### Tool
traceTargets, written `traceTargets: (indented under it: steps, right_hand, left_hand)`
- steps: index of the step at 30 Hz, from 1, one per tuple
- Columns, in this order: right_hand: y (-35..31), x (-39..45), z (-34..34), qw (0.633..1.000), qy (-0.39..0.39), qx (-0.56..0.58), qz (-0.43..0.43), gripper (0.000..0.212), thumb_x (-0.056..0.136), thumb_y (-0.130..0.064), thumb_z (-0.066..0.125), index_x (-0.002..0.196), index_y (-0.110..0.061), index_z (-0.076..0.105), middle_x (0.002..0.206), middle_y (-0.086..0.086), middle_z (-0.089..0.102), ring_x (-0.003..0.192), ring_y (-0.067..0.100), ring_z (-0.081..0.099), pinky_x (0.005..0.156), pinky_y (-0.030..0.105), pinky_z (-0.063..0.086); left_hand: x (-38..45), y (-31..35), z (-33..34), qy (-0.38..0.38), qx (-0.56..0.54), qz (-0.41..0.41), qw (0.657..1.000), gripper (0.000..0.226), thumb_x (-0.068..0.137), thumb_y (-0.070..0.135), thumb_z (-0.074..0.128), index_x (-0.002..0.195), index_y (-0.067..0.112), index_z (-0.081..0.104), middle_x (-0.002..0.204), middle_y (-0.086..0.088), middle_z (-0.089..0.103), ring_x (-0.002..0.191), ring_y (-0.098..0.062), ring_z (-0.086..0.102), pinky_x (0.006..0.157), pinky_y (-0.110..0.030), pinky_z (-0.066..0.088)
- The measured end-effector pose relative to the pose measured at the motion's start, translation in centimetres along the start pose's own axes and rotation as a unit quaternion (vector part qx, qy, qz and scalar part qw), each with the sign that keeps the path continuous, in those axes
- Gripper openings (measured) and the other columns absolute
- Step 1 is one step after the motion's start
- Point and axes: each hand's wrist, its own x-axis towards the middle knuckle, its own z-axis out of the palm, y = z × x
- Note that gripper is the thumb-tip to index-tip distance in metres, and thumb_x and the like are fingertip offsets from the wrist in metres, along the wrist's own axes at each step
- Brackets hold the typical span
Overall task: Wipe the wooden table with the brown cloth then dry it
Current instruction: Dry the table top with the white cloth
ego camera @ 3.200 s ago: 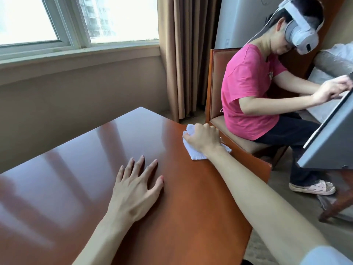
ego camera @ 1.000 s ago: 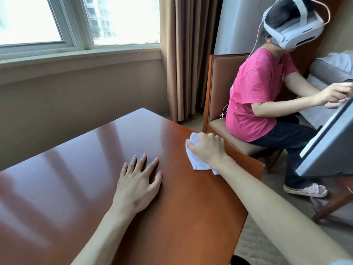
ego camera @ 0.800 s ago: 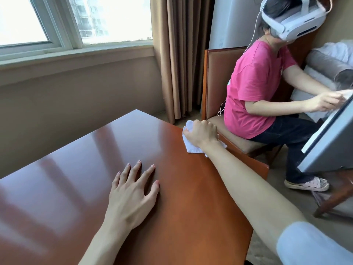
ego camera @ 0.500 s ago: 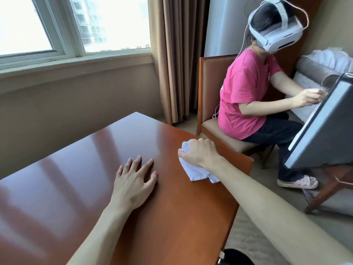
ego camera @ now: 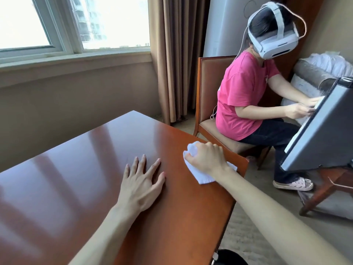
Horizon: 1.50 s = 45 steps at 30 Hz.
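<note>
Step in hand: judged from the white cloth (ego camera: 200, 174) on the wood, this is the drying pass; no brown cloth is in view.
Right hand (ego camera: 207, 159): fingers curled over the bunched white cloth, gripping it and pressing it down on the wooden table (ego camera: 95, 159).
Left hand (ego camera: 140, 185): flat on the tabletop, fingers spread, holding nothing; it seems to brace the body.
Cloth position: near the table's right edge, close to the far right corner, with one flap trailing towards the edge.
Doing it well: keep the palm weight even, work in overlapping strokes from this edge inwards, and refold the cloth when one face gets damp.
Watch for: the area under the left hand, which needs a pass too.
Surroundings: a seated person in a pink shirt (ego camera: 242, 100) on a chair (ego camera: 207, 88) just beyond the corner; keep strokes within the table's edge.
</note>
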Motion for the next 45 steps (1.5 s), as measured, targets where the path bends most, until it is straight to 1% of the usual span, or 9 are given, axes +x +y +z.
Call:
traceTargets:
  steps: [6, 10, 17, 22, 24, 27, 33, 39, 45]
  right_hand:
    - [2.0, 10.2, 3.9, 0.998, 0.011, 0.004, 0.054, 0.055, 0.086, -0.064, 0.051, 0.089, -0.013, 0.068, 0.095, 0.016, 0.072, 0.092, 0.040, 0.068, 0.071, 0.038, 0.045]
    - [1.5, 10.4, 3.7, 0.998, -0.003, 0.012, 0.063, 0.054, 0.086, -0.064, 0.051, 0.086, -0.013, 0.067, 0.094, 0.015, 0.072, 0.091, 0.039, 0.068, 0.069, 0.037, 0.042]
    - [-1.3, -3.7, -1.8, 0.999, -0.039, 0.021, -0.024, 0.046, 0.084, -0.071, 0.041, 0.084, -0.025, 0.052, 0.075, 0.002, 0.070, 0.075, 0.031, 0.068, 0.064, 0.034, 0.038]
    - [-1.1, -13.9, -4.8, 0.993, 0.010, 0.088, -0.079, 0.035, 0.077, -0.062, 0.052, 0.080, -0.045, 0.021, 0.047, -0.007, 0.034, 0.045, 0.017, 0.035, 0.052, 0.026, 0.027]
    - [-0.2, -13.4, -4.7, 0.994, 0.013, 0.082, -0.065, 0.035, 0.075, -0.064, 0.050, 0.075, -0.042, 0.024, 0.048, -0.006, 0.038, 0.047, 0.021, 0.039, 0.054, 0.027, 0.029]
    - [1.9, -8.0, -3.5, 0.999, -0.015, 0.024, -0.018, 0.044, 0.081, -0.070, 0.047, 0.076, -0.027, 0.050, 0.071, 0.004, 0.067, 0.070, 0.034, 0.065, 0.061, 0.033, 0.038]
    - [6.3, 3.4, 1.3, 0.997, 0.028, -0.022, 0.074, 0.055, 0.083, -0.067, 0.046, 0.090, -0.017, 0.068, 0.089, 0.010, 0.073, 0.083, 0.037, 0.068, 0.065, 0.036, 0.043]
    - [6.0, 8.3, 2.6, 0.995, 0.010, -0.015, 0.102, 0.052, 0.088, -0.060, 0.053, 0.089, -0.011, 0.069, 0.093, 0.015, 0.072, 0.088, 0.039, 0.067, 0.066, 0.035, 0.037]
    - [2.4, 0.0, -0.6, 0.999, 0.006, 0.003, 0.038, 0.044, 0.089, -0.064, 0.047, 0.087, -0.020, 0.057, 0.080, 0.007, 0.071, 0.079, 0.034, 0.069, 0.066, 0.036, 0.045]
  left_hand:
    - [0.4, -0.5, 0.8, 0.034, 0.000, -0.009, 0.999, 0.069, 0.087, 0.076, 0.006, 0.154, 0.058, 0.010, 0.170, 0.005, 0.003, 0.155, -0.014, -0.008, 0.126, -0.039, -0.004]
    - [0.6, -0.4, 0.6, 0.028, -0.001, -0.012, 1.000, 0.068, 0.089, 0.075, 0.011, 0.154, 0.057, 0.014, 0.170, 0.004, 0.005, 0.156, -0.015, -0.006, 0.126, -0.039, -0.003]
    - [0.2, -0.1, -0.2, 0.003, -0.001, -0.004, 1.000, 0.064, 0.094, 0.071, 0.017, 0.156, 0.053, 0.014, 0.170, 0.000, 0.005, 0.156, -0.019, -0.004, 0.126, -0.044, -0.001]
    - [-0.2, -0.1, -0.2, 0.000, -0.006, 0.001, 1.000, 0.063, 0.096, 0.070, 0.019, 0.156, 0.052, 0.016, 0.170, -0.001, 0.005, 0.156, -0.021, -0.003, 0.126, -0.044, -0.002]
    - [-0.2, 0.0, -0.3, 0.002, -0.004, 0.002, 1.000, 0.063, 0.096, 0.070, 0.018, 0.156, 0.052, 0.015, 0.170, -0.001, 0.005, 0.156, -0.021, -0.003, 0.126, -0.044, -0.002]
    - [-0.1, 0.0, -0.2, 0.008, 0.001, 0.006, 1.000, 0.063, 0.096, 0.070, 0.017, 0.156, 0.052, 0.015, 0.170, -0.001, 0.005, 0.156, -0.020, -0.004, 0.126, -0.043, -0.002]
    - [-0.1, -0.3, 0.6, 0.039, -0.007, -0.004, 0.999, 0.069, 0.089, 0.075, 0.009, 0.154, 0.056, 0.014, 0.170, 0.004, 0.005, 0.156, -0.016, -0.005, 0.126, -0.039, -0.004]
    - [0.4, -0.5, 0.6, 0.039, -0.007, -0.012, 0.999, 0.067, 0.089, 0.075, 0.014, 0.154, 0.058, 0.015, 0.169, 0.006, 0.006, 0.156, -0.015, -0.004, 0.126, -0.038, -0.003]
    - [0.2, -0.1, -0.2, 0.016, -0.015, -0.005, 1.000, 0.063, 0.094, 0.071, 0.021, 0.155, 0.054, 0.019, 0.170, 0.001, 0.008, 0.156, -0.018, -0.002, 0.126, -0.041, -0.001]
